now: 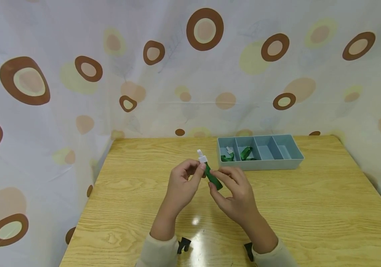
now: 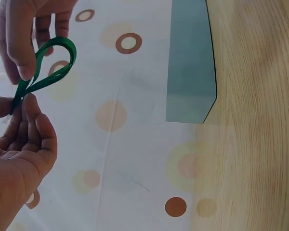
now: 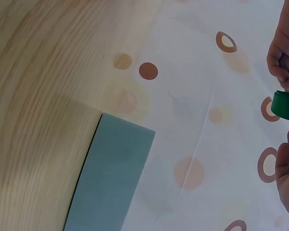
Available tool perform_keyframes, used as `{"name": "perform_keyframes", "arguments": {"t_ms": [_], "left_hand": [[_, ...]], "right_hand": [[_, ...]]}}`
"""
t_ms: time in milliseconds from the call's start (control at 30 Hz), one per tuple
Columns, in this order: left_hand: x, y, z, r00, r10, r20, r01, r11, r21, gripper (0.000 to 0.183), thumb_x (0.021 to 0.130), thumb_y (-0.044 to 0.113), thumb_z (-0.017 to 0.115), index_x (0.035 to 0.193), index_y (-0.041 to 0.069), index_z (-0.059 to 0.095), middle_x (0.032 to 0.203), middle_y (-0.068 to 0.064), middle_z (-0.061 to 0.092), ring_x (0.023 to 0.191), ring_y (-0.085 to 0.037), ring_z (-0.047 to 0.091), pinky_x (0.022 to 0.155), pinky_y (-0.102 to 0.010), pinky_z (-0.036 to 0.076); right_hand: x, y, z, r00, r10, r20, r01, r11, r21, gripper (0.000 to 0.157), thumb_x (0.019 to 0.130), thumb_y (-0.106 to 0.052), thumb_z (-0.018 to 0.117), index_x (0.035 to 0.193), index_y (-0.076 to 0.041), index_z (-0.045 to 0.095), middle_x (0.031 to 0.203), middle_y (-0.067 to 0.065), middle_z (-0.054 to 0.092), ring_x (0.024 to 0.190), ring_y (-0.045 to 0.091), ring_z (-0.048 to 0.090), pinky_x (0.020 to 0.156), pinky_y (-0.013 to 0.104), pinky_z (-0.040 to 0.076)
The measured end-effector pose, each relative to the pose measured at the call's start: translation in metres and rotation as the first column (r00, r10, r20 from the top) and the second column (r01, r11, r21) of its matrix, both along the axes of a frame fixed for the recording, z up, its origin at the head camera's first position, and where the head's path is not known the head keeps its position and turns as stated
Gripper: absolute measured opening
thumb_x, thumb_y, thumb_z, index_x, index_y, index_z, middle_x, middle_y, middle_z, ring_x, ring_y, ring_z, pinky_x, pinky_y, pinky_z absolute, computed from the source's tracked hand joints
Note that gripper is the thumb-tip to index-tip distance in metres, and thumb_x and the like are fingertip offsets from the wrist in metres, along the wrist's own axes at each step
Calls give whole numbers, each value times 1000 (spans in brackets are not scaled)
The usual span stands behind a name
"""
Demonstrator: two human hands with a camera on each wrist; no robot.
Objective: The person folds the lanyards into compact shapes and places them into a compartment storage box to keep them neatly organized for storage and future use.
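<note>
My left hand (image 1: 181, 183) pinches a green ribbon loop (image 1: 214, 180) near its white clip-like end piece (image 1: 203, 159), above the table. On the ribbon's other side, my right hand (image 1: 238, 193) has its thumb and index finger at the strip's edges, lightly holding it. In the left wrist view the ribbon (image 2: 70, 53) forms a teardrop, its two ends meeting at the left hand (image 2: 24, 154); fingers of the right hand (image 2: 21, 38) touch the upper strand. Only the loop's rounded end (image 3: 284, 106) shows in the right wrist view, at the right edge.
A blue-grey tray (image 1: 260, 164) with several compartments stands at the back right of the wooden table (image 1: 137, 207). Its leftmost compartment holds a green ribbon (image 1: 227, 158) with a white piece; the adjacent one holds more green ribbon (image 1: 245, 152). A patterned curtain (image 1: 177, 81) hangs behind.
</note>
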State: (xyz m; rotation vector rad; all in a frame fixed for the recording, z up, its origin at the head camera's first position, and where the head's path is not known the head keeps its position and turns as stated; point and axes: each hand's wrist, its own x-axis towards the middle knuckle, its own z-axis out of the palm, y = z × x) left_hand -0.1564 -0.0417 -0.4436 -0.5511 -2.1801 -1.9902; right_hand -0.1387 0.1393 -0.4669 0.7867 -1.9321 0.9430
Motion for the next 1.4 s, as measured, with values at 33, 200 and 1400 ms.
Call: {"name": "perform_keyframes", "arguments": {"t_ms": [33, 200, 1400], "left_hand": [[0, 0, 0, 1000, 4, 2, -4, 1000, 2, 17, 108, 18, 64, 104, 4, 72, 98, -13, 74, 88, -19, 72, 85, -29, 60], [-1, -1, 1, 1000, 18, -3, -18, 1000, 12, 18, 108, 18, 64, 105, 3, 72, 98, -14, 74, 87, -17, 71, 83, -27, 59], [0, -5, 1, 999, 41, 33, -41, 999, -28, 19, 109, 22, 63, 103, 7, 73, 95, -9, 75, 82, -14, 71, 76, -26, 58]], "right_hand": [[0, 1, -1, 1000, -5, 3, 5, 1000, 1, 31, 104, -30, 67, 116, -4, 79, 106, 14, 72, 96, 32, 64, 86, 34, 51], [2, 4, -4, 998, -16, 65, 16, 1000, 0, 34, 98, -30, 75, 117, -1, 77, 107, 13, 72, 89, 27, 67, 80, 28, 56], [13, 11, 4, 826, 513, 234, -463, 854, -238, 12, 85, -12, 79, 97, -14, 77, 148, 17, 65, 126, 26, 55, 94, 33, 45]]}}
